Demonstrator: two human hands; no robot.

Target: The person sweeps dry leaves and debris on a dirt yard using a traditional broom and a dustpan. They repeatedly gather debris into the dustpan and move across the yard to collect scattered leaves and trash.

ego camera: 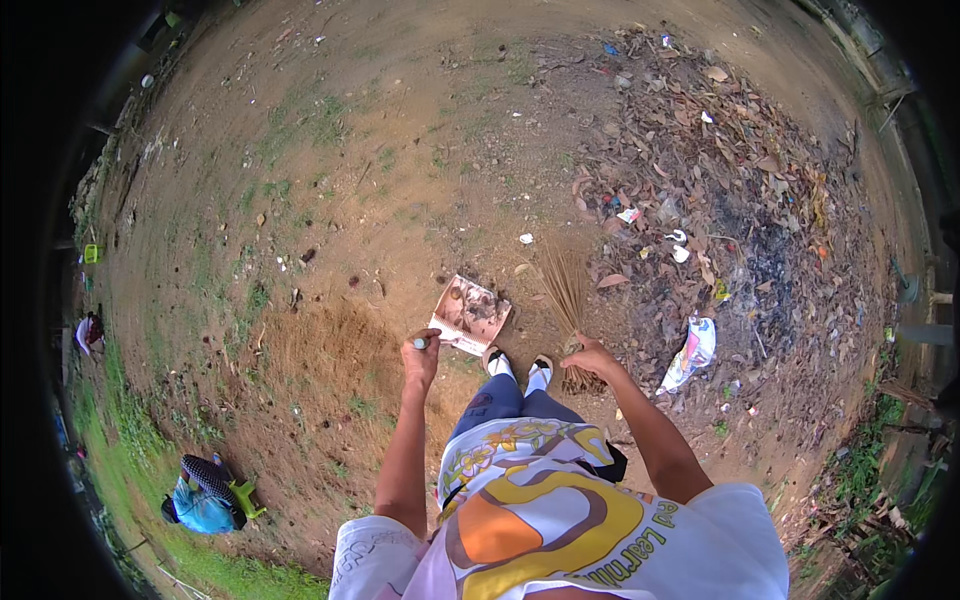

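Observation:
My left hand (421,356) is closed around the grey-tipped handle (421,343) of a pinkish dustpan. The dustpan (491,337) is just ahead of my feet, with dark debris (480,306) in its pan. In my right hand (592,358) is a stick broom (562,285), gripped around its bound bundle. Its thin bristles fan out away from me, towards the edge of a leaf heap. Both my feet (498,363), in white socks and sandals, stand between the two tools.
A heap of dry leaves and litter (675,150) with grey ash (772,255) spreads at the right. A printed plastic wrapper (694,352) lies near my right arm. At lower left a person in blue (202,506) is beside a green stool (246,499). Another person (88,332) is farther off.

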